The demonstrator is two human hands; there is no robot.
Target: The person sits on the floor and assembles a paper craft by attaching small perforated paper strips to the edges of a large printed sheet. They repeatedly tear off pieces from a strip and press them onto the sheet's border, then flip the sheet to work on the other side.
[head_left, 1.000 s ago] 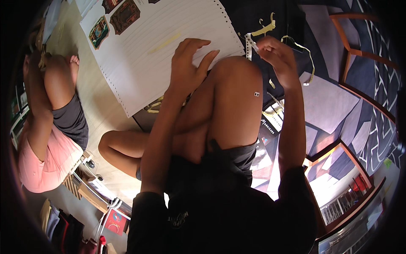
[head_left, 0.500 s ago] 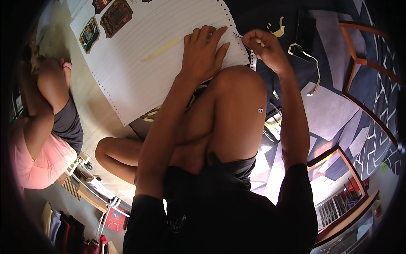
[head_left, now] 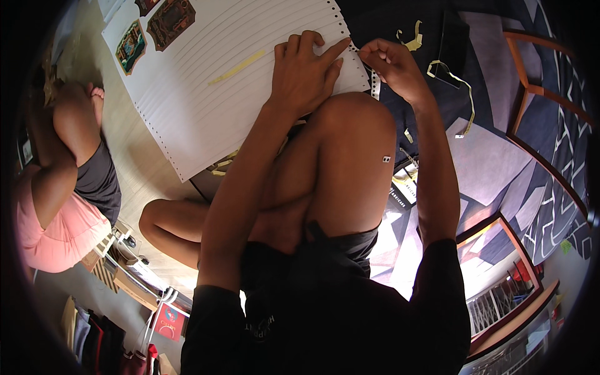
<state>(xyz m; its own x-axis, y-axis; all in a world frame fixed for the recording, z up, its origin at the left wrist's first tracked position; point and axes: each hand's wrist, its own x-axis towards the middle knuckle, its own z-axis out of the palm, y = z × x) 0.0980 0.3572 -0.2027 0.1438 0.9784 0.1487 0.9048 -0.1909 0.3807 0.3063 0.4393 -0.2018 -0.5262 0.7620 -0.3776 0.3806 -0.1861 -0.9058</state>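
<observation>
Loads of room over the white lined paper sheet with punched edges (head_left: 172,103), left of the bare left hand (head_left: 304,74); just a flat pale-yellow strip (head_left: 237,67) there. Squeezing between that hand and the bare right hand (head_left: 390,67) is super tight, and a bent bare knee (head_left: 353,119) blocks from below. Rightward, a curled thin yellow strip (head_left: 472,103) and flat black rectangular thing (head_left: 454,44) are in the way.

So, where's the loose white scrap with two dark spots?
In the head view, right of centre, the white scrap rests on the person's leg, left of the right forearm.
</observation>
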